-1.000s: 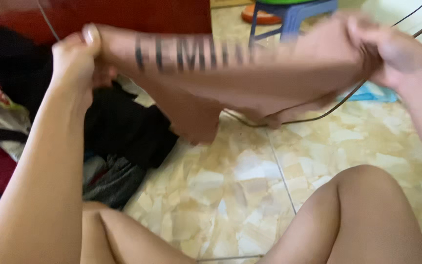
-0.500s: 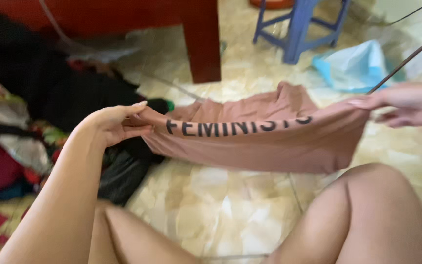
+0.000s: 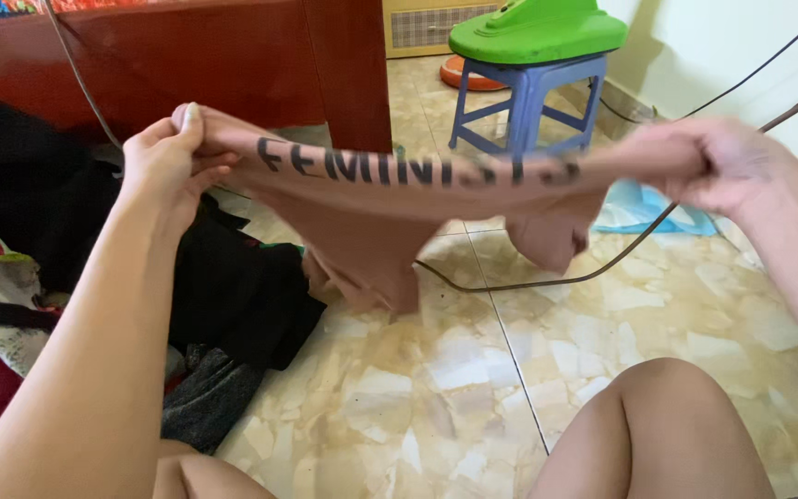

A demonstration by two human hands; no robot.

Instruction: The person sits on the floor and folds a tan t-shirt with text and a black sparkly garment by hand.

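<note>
Both hands gripping a dusty-pink garment: left hand pinching one end, right hand clenching the other, stretching it above the tiled floor. Folding seemingly just starting; middle hanging unfolded. Dark clothes pile lying left of the garment.

Tiled floor under clothes pile

A garment hangs stretched between the left hand and right hand, above the floor. A clothes pile lies left; a stool stands far behind.
</note>
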